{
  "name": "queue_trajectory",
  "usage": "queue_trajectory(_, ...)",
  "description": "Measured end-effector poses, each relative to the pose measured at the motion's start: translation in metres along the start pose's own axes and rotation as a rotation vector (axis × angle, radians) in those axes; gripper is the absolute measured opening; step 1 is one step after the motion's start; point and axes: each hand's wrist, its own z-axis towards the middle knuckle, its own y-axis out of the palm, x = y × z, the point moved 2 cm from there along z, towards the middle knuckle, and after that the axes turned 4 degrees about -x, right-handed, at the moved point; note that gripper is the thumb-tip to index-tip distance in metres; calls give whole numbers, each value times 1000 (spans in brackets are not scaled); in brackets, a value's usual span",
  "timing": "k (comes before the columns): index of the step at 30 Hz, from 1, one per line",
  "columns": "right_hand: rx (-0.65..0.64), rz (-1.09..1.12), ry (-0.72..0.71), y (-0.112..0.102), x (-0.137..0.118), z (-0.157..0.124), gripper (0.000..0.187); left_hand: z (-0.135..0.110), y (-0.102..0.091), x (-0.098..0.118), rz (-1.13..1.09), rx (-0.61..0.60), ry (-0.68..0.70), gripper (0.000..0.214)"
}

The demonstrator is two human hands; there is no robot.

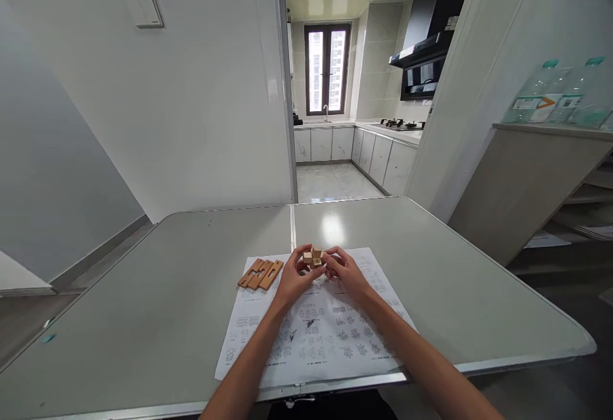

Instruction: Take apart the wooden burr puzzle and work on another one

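A small wooden puzzle assembly [314, 257] of interlocked blocks is gripped between both hands above a printed paper sheet [313, 337]. My left hand [293, 277] pinches its left side with fingers curled. From the right, my right hand [343, 270] closes its fingers on the same assembly. Three flat notched wooden pieces [260, 274] lie side by side on the table at the sheet's upper left corner, just left of my left hand.
The grey table [143, 305] has a seam [292, 228] down its middle and rounded edges. Behind it are a white wall, an open doorway to a kitchen, and a counter [550, 133] with plastic bottles at the right.
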Motion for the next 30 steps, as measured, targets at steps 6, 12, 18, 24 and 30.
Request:
queue_trajectory(6, -10, 13, -8, 0, -1, -1, 43, 0, 2, 1, -25, -29, -17, 69)
queue_trajectory(12, 4, 31, -17, -3, 1, 0, 41, 1, 2, 1, -44, -49, -23, 63)
queue_trajectory(18, -28, 56, 26, -5, 2, -1, 42, 0, -2, 1, -24, -20, -14, 65)
queue_trajectory(24, -23, 63, 21, -2, 1, 0, 44, -1, 0, 5, -23, -3, 0, 71)
queue_trajectory(30, 2, 25, -15, -3, 2, -1, 44, -1, -1, 5, 6, 1, -23, 65)
